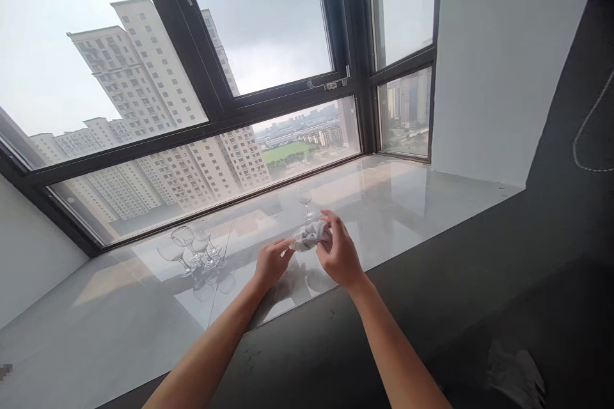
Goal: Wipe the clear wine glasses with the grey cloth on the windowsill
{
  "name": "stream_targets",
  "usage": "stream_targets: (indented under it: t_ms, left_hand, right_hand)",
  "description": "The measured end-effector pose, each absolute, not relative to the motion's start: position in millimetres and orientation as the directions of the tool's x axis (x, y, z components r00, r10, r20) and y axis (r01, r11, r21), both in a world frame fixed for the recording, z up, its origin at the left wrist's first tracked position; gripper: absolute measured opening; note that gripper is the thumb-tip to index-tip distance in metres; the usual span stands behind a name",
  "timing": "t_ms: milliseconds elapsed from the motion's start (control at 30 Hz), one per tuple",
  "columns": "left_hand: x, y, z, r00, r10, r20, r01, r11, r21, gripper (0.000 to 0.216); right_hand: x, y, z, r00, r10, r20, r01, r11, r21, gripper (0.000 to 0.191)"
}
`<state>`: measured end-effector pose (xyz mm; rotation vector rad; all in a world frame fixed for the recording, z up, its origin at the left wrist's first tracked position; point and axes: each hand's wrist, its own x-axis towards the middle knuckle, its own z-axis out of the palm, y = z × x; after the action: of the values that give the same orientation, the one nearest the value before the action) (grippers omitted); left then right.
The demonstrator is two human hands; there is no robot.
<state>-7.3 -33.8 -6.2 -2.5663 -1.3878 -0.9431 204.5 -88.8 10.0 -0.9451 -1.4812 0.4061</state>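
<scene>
A crumpled white cloth (311,236) is held above the glossy sill, near its front edge. My right hand (339,252) is closed around the right end of the cloth, with thumb and fingers pressed into it. My left hand (274,263) pinches at the left end of the bundle; what lies between its fingers is too small to make out. Any object inside the cloth is hidden by its folds. Just beyond my hands, a clear stemmed glass (307,203) stands upright on the sill.
Several clear stemmed glasses (185,252) stand close together at the left on the pale, reflective window sill (129,332). Dark-framed windows (288,99) rise behind it, and a white wall (489,70) bounds the right end. A greyish cloth-like item (515,374) lies low at the right.
</scene>
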Motion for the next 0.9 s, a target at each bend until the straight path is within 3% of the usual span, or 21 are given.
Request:
stream_targets:
  t_ms: [300,467,600,667,733,833,900]
  left_hand:
    - [-6,-36,-7,0.472,0.724,0.504,0.788,-0.602,0.127,0.025]
    - [-6,-36,-5,0.427,0.731,0.532,0.766,-0.605,0.217,0.026]
    - [-8,-32,-6,0.319,0.765,0.560,0.780,-0.547,0.304,0.022]
    - [-9,-29,-7,0.245,0.790,0.562,0.772,-0.510,0.380,0.019]
    - [-9,-27,-8,0.163,0.832,0.531,0.690,-0.481,0.541,0.019]
    - [-7,-26,-5,0.131,0.918,0.375,0.352,-0.396,0.848,0.028]
    - [-6,-27,-1,0.174,0.945,0.276,0.082,-0.293,0.953,0.031]
  right_hand:
    - [208,-82,9,0.014,0.813,0.583,0.403,0.529,-0.747,0.053]
    - [200,-82,8,0.143,0.811,0.567,0.128,0.553,-0.824,0.044]
    - [207,-81,13,0.413,0.791,0.452,-0.037,0.510,-0.859,0.045]
    - [217,-80,14,0.556,0.741,0.377,-0.025,0.469,-0.883,0.047]
    - [229,-77,13,0.665,0.670,0.329,0.022,0.423,-0.906,0.047]
    - [236,-73,7,0.713,0.617,0.333,0.117,0.364,-0.924,0.046]
    - [229,-72,2,0.671,0.641,0.372,0.165,0.360,-0.918,0.045]
